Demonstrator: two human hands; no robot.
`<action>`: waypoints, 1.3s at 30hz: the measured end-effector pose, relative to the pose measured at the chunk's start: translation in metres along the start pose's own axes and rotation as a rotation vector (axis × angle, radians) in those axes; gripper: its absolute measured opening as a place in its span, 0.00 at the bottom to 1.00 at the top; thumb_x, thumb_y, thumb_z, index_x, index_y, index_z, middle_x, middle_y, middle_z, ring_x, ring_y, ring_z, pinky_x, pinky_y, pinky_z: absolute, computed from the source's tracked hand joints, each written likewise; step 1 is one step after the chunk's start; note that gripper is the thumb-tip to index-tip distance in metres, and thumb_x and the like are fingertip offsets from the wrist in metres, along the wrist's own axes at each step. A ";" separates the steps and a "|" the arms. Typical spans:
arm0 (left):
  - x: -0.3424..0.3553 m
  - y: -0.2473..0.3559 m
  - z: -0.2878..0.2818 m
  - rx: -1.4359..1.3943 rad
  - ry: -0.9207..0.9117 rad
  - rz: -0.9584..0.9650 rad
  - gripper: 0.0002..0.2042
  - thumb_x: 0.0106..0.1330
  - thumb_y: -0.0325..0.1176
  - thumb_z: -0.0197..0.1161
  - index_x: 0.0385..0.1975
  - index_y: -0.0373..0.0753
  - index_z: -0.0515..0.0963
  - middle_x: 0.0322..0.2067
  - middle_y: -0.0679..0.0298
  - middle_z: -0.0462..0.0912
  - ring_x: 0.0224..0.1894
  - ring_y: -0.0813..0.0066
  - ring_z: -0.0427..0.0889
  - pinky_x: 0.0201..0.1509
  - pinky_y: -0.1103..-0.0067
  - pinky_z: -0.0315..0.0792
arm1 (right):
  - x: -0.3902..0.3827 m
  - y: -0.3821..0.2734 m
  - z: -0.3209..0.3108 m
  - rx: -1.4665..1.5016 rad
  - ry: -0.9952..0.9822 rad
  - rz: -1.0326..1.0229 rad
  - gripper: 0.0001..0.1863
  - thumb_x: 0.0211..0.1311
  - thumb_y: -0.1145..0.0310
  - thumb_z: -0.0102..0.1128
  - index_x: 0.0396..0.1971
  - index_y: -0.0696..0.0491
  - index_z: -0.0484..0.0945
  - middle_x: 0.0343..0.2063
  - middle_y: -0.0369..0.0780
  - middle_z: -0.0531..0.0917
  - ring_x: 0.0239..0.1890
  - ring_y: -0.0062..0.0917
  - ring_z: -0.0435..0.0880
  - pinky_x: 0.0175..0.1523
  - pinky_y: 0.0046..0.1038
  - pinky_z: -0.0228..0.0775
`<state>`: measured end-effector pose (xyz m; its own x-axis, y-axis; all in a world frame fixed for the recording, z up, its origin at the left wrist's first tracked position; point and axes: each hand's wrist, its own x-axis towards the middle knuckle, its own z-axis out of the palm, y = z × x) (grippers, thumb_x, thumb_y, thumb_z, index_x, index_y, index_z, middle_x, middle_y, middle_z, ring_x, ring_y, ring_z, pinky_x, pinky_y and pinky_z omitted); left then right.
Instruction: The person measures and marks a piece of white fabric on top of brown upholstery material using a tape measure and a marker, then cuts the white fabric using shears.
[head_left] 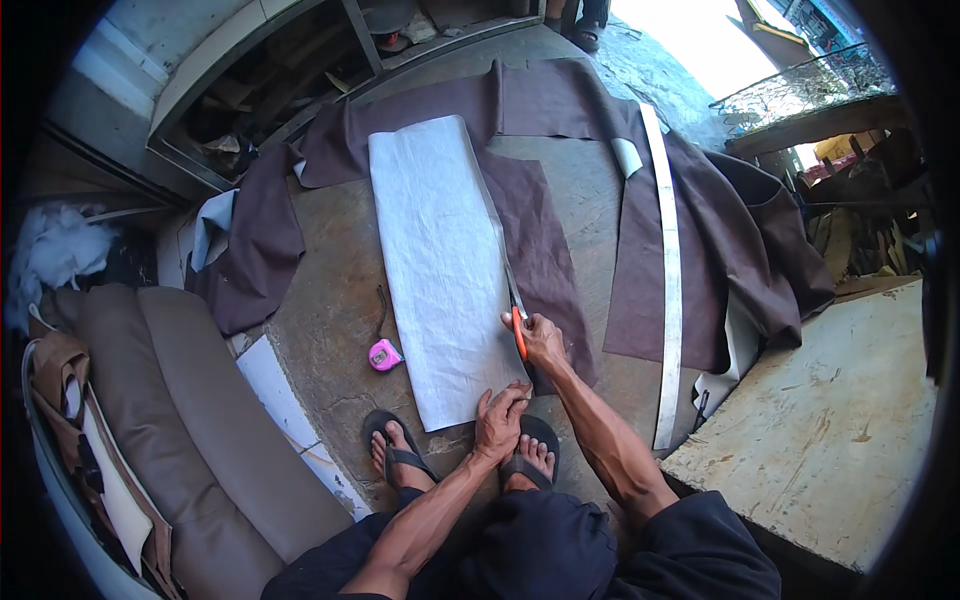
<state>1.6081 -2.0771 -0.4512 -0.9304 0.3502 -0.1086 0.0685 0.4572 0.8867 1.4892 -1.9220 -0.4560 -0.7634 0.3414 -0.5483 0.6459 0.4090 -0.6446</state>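
My right hand [543,342] is closed round the orange handles of a pair of scissors [519,332]. The blades point away from me along the right edge of a long leatherette piece lying white backing up [435,260]. Dark brown leatherette [535,225] shows beside that edge on the right. My left hand [498,420] pinches the near right corner of the white-backed piece, close above my right foot; its fingertips are partly hidden. A pink tape measure [383,355] lies on the floor left of the piece.
More brown leatherette [690,240] spreads in folds around the far side and right. A long pale straightedge [668,290] lies across it. A worn wooden board [815,420] stands near right, a brown padded cushion [190,420] near left. A glass-fronted cabinet [290,80] borders the far left.
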 end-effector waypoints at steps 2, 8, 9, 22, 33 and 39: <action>0.000 -0.002 -0.004 0.019 -0.001 -0.004 0.05 0.73 0.32 0.56 0.44 0.42 0.74 0.54 0.64 0.85 0.66 0.65 0.75 0.71 0.54 0.56 | 0.004 -0.009 0.003 -0.009 -0.006 0.028 0.41 0.53 0.27 0.63 0.27 0.60 0.80 0.23 0.45 0.83 0.29 0.29 0.82 0.38 0.36 0.73; -0.001 -0.006 -0.003 -0.020 -0.007 -0.034 0.05 0.72 0.33 0.57 0.44 0.44 0.75 0.55 0.68 0.84 0.66 0.70 0.75 0.71 0.55 0.53 | 0.014 -0.013 0.007 0.056 0.021 -0.004 0.41 0.52 0.26 0.63 0.26 0.59 0.79 0.21 0.44 0.82 0.29 0.29 0.82 0.38 0.36 0.74; -0.002 -0.007 -0.002 -0.013 -0.002 -0.035 0.05 0.72 0.33 0.57 0.44 0.44 0.75 0.55 0.68 0.84 0.66 0.70 0.75 0.71 0.55 0.53 | 0.016 -0.013 0.007 0.061 0.016 -0.010 0.41 0.52 0.26 0.63 0.26 0.59 0.79 0.21 0.44 0.82 0.29 0.29 0.82 0.38 0.36 0.74; 0.000 0.001 0.004 0.001 -0.012 -0.021 0.05 0.74 0.34 0.55 0.43 0.42 0.74 0.57 0.63 0.83 0.67 0.63 0.74 0.73 0.56 0.54 | 0.033 -0.027 -0.009 0.113 -0.082 0.006 0.50 0.48 0.23 0.63 0.37 0.66 0.82 0.32 0.54 0.86 0.39 0.41 0.88 0.45 0.41 0.77; -0.004 -0.009 0.007 0.038 -0.017 -0.018 0.05 0.74 0.35 0.57 0.44 0.45 0.77 0.56 0.68 0.83 0.67 0.67 0.74 0.73 0.56 0.49 | 0.053 -0.039 0.000 0.179 -0.035 -0.032 0.43 0.52 0.26 0.63 0.24 0.62 0.81 0.22 0.51 0.84 0.33 0.37 0.88 0.40 0.42 0.76; -0.005 -0.011 0.008 0.100 -0.027 -0.006 0.06 0.74 0.34 0.57 0.45 0.43 0.76 0.57 0.66 0.83 0.68 0.66 0.73 0.73 0.56 0.51 | 0.072 -0.061 0.001 0.150 -0.100 0.030 0.43 0.52 0.25 0.63 0.29 0.60 0.82 0.18 0.43 0.81 0.23 0.31 0.83 0.30 0.35 0.75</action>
<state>1.6148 -2.0773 -0.4638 -0.9210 0.3683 -0.1267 0.1001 0.5382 0.8369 1.3954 -1.9230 -0.4566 -0.7443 0.2629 -0.6139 0.6675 0.2667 -0.6952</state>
